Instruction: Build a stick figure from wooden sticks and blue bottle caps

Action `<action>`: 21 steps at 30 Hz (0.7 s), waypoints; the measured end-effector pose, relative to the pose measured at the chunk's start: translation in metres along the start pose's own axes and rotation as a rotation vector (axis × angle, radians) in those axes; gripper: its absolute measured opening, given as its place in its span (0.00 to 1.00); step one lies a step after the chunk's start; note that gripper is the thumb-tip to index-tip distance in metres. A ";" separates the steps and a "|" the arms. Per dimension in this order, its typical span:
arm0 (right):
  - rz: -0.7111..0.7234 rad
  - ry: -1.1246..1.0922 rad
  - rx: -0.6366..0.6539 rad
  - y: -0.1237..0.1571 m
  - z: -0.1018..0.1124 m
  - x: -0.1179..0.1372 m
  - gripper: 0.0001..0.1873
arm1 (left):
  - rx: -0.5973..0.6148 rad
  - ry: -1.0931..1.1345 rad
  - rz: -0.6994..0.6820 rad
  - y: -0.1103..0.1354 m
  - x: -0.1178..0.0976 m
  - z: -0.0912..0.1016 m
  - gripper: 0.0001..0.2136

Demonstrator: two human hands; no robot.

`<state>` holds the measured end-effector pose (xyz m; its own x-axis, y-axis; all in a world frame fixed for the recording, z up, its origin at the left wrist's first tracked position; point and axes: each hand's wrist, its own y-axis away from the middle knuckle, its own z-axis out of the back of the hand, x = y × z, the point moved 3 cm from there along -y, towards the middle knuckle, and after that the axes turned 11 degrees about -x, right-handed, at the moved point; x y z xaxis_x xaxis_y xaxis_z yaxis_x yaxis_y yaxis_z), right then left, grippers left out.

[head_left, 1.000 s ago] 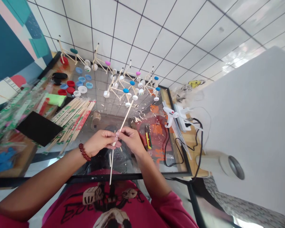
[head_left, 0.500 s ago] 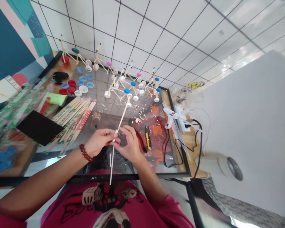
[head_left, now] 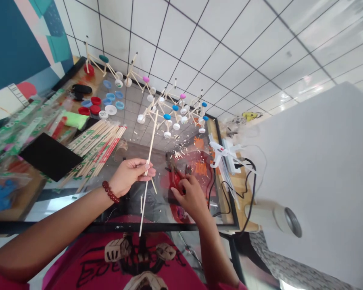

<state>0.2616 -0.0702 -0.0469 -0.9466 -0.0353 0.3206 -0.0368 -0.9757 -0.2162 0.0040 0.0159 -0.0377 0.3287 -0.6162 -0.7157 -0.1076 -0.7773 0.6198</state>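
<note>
My left hand (head_left: 134, 173) pinches a long, thin wooden chopstick (head_left: 151, 147) between thumb and fingers. The chopstick slants from near the front edge of the table up toward the stick models. Below the fingers a short stick piece (head_left: 154, 186) shows; whether the hand holds it too is unclear. To the right, my right hand (head_left: 192, 197) has its thumb and fingers curled about the red handles of the pliers (head_left: 176, 180), which lie on the glass tabletop (head_left: 130, 155). Its fingers partly cover the handles.
Stick models with bottle-cap wheels (head_left: 167, 117) stand along the back. Loose caps (head_left: 110, 109), wrapped chopsticks (head_left: 93, 151) and a black sheet (head_left: 51, 157) lie left. A white glue gun (head_left: 218, 153) with black cables rests on the right edge, near scattered wood scraps (head_left: 179, 154).
My right hand has let go of the chopstick and moved right onto the pliers' handles. My left hand still holds the chopstick. The view has shifted slightly.
</note>
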 end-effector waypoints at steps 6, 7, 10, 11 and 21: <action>-0.173 -0.163 0.171 -0.030 0.010 0.007 0.09 | 0.029 -0.069 -0.038 0.002 -0.003 0.001 0.19; -0.256 -0.318 0.241 -0.035 0.012 0.004 0.10 | 0.037 -0.076 -0.044 0.002 -0.004 0.002 0.20; -0.499 -0.730 0.448 -0.038 0.017 -0.003 0.16 | 0.064 -0.088 -0.046 0.003 -0.004 0.001 0.23; -0.563 -0.836 0.491 -0.037 0.019 -0.002 0.18 | 0.074 -0.091 -0.046 0.003 -0.004 0.000 0.23; -0.740 -1.245 0.662 -0.006 0.026 0.021 0.32 | 0.092 -0.107 0.001 0.005 -0.003 -0.002 0.21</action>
<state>0.2505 -0.0709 -0.0146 0.0701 0.6453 0.7607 0.1047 -0.7631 0.6378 0.0046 0.0137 -0.0315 0.2274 -0.6228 -0.7486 -0.1952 -0.7823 0.5915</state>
